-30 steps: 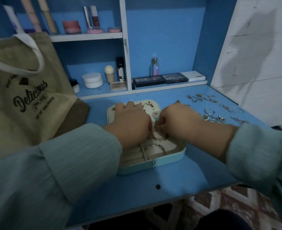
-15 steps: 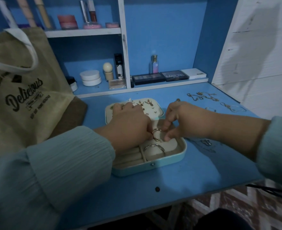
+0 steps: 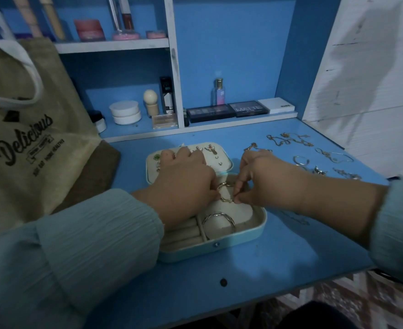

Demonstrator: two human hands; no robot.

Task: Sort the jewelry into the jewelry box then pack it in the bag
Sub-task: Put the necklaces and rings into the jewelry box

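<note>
Over the open jewelry box [image 3: 243,236] at the desk's centre, both hands pinch one gold bracelet [image 3: 224,192]: the left hand [image 3: 184,184] grips its nine o'clock side, the right hand [image 3: 264,179] its three o'clock side, fingers curled tight. A silver bangle [image 3: 217,218] already lies in the compartment at six o'clock of them. The sorting step looks under way; next the bracelet needs settling flat beside the bangle. More loose jewelry [image 3: 314,157] waits at two o'clock, and the bag [image 3: 29,129] stands at nine o'clock.
</note>
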